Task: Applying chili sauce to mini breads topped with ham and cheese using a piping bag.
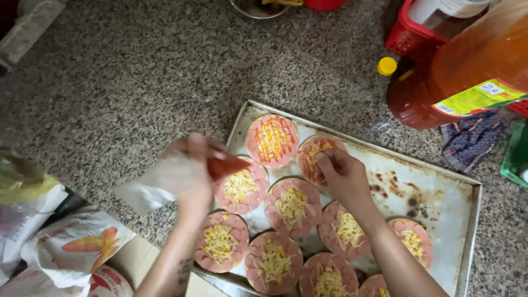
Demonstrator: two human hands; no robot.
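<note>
A metal baking tray point(440, 192) lies on the speckled stone counter and holds several small round pizzas topped with pink sausage slices and grated yellow cheese. The far-left pizza point(273, 140) carries stripes of red sauce. My left hand point(187, 170) is closed around a clear piping bag with red sauce at its tip point(225, 164), which hovers over a cheese-topped pizza point(241, 187). My right hand point(342, 175) rests its fingertips on the edge of another pizza point(314, 157) at the tray's far side.
A large orange bottle point(467, 71) with a yellow label stands at the right beside a yellow cap point(386, 66) and a red basket point(410, 30). A patterned cloth point(470, 137) lies nearby. Printed plastic bags point(60, 247) sit at the lower left. A metal bowl point(258, 6) is at the top.
</note>
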